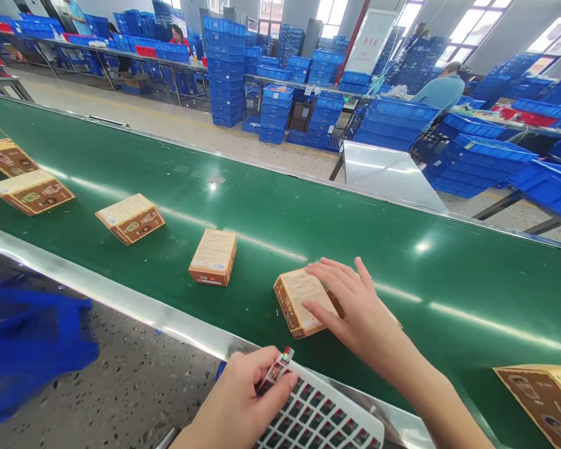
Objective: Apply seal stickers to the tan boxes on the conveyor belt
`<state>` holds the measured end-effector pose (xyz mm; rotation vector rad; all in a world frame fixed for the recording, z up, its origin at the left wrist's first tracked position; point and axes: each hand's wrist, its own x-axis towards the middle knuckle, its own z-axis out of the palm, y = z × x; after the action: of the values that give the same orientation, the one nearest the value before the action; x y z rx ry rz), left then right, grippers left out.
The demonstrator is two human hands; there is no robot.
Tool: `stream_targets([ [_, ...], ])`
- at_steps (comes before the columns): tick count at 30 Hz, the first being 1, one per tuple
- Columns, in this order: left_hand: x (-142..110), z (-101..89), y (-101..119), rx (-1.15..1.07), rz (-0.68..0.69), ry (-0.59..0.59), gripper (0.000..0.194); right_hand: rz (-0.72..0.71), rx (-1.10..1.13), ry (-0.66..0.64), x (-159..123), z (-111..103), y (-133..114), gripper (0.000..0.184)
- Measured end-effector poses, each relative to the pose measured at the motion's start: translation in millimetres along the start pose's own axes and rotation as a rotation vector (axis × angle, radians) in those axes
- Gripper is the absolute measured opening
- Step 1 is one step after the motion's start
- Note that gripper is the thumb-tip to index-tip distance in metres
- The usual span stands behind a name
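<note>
My left hand (250,390) pinches the corner of a white sheet (334,408) with a grid of small dark and red squares, perhaps labels. A small shiny square piece (287,355) stands up at its fingertips. Over a cream-and-brown carton (297,302) on the green conveyor belt, my right hand (350,299) is spread, its thumb and fingers reaching across the top face. Whether it presses on the carton is hard to tell. Part of another carton (396,318) peeks out behind that hand, mostly hidden. Left of them lies a similar carton (214,255).
More cartons rest on the belt (262,193): one tilted (131,218), several at far left and one at lower right (542,399). A metal rim (121,305) edges the belt. Stacked blue crates (224,68) and a seated person (442,87) are beyond. A blue stool-like object (32,349) stands lower left.
</note>
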<state>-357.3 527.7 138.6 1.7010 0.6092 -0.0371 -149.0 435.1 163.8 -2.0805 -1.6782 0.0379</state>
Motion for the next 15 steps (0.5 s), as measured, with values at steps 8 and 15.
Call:
stream_targets([
  [8, 4.9, 8.0, 7.3, 0.003, 0.115, 0.017, 0.034, -0.137, 0.117, -0.026, -32.1, -7.9, -40.2, 0.008],
  [15, 6.6, 13.3, 12.5, 0.037, 0.087, 0.029, 0.035, -0.113, 0.228, 0.126, -43.9, -15.7, -47.7, 0.015],
])
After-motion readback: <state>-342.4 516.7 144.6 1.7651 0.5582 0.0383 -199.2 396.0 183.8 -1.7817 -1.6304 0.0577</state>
